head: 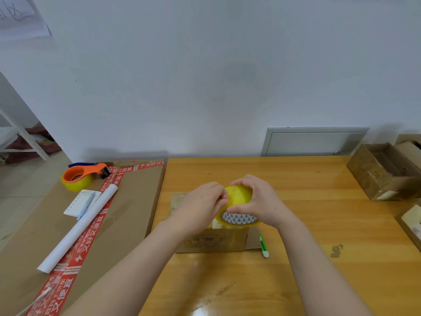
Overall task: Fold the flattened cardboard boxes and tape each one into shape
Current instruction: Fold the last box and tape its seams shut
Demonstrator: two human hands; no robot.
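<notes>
Tape [239, 196] sits between both hands, just above the small box [214, 241] on the table [296, 270]. The right hand [259, 201] curls over the roll from the right and grips it tilted, so the printed core faces the camera. The left hand [200, 204] meets the roll's left rim with fingertips drawn together; it seems to pinch the tape end, but this is not clear. A green pen [263, 245] lies just beside the box's right side.

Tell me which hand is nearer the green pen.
Right. The right hand holds the tape roll just beyond the green pen; the left hand pinches the roll's left side.
</notes>
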